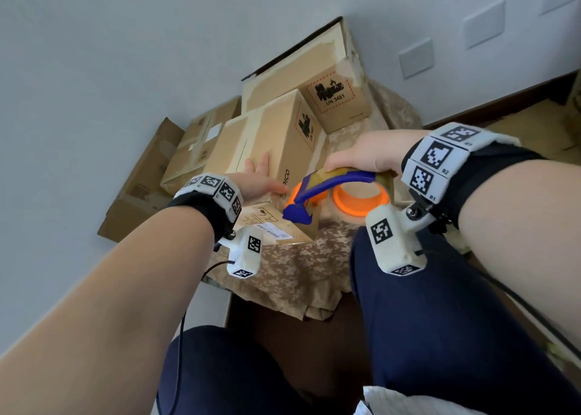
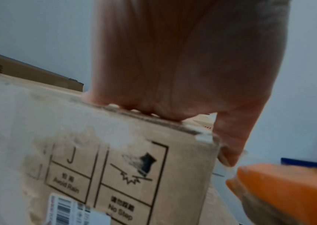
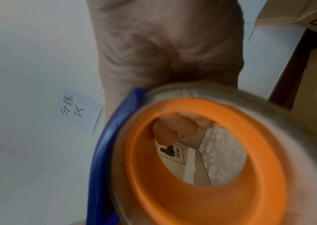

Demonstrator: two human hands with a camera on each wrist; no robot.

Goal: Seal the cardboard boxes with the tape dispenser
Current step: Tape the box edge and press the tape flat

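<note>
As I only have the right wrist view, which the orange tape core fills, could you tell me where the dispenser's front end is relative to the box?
Observer: The blue-and-orange plastic tape dispenser, gripped by the right hand, has its blue front end at the near corner of the brown cardboard box.
Operator: Thank you. Is the other hand steadying that box?
Observer: Yes, the left hand lies flat on the box's top, with its thumb down the side.
Operator: And what does the box stand on?
Observer: A beige floral cloth.
</note>
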